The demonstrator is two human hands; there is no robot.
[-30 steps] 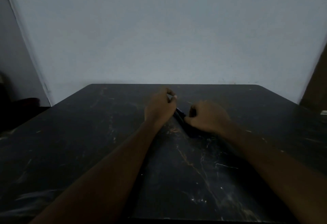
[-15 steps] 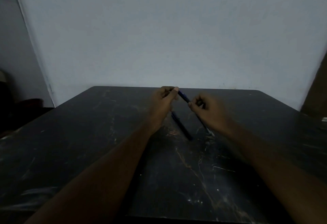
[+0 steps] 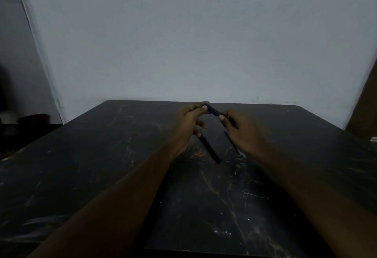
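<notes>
Both hands are raised above the far middle of a black marble table (image 3: pixel 122 166). My left hand (image 3: pixel 188 123) pinches the upper end of a dark blue pen (image 3: pixel 213 111) between thumb and fingertips. My right hand (image 3: pixel 242 133) grips the same pen lower down; its lower part runs under the hand and its pale tip (image 3: pixel 241 153) shows below. A second dark pen (image 3: pixel 210 148) lies on the table beneath the hands, slanting towards me and to the right.
A pale wall (image 3: pixel 183 43) stands right behind the table's far edge. A brown panel (image 3: pixel 365 104) is at the right, and a dark round object (image 3: pixel 34 118) sits low at the left beyond the table.
Both hands lifted off the table with one pen held between them and rose a little further. The second pen stayed on the table.
</notes>
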